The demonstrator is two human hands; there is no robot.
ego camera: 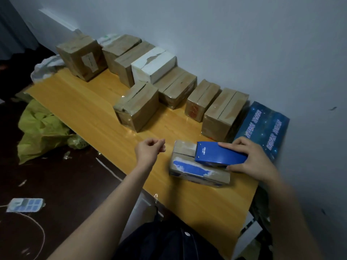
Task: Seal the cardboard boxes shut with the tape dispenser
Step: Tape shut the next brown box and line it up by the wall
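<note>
A small flat cardboard box (189,168) with a torn blue label lies near the front of the yellow wooden table (90,113). On top of it rests the blue tape dispenser (219,154), toothed edge pointing left. My right hand (251,162) grips the dispenser's rear end. Hovering to the left of the box, my left hand (150,151) has its fingers curled and holds nothing. Several taped brown boxes (138,106) stand in a row along the wall.
A white box (154,65) sits among the brown ones. A dark blue starry box (262,128) lies at the table's right end. On the dark floor to the left are a green bag (41,132), a power strip (25,204) and its cable.
</note>
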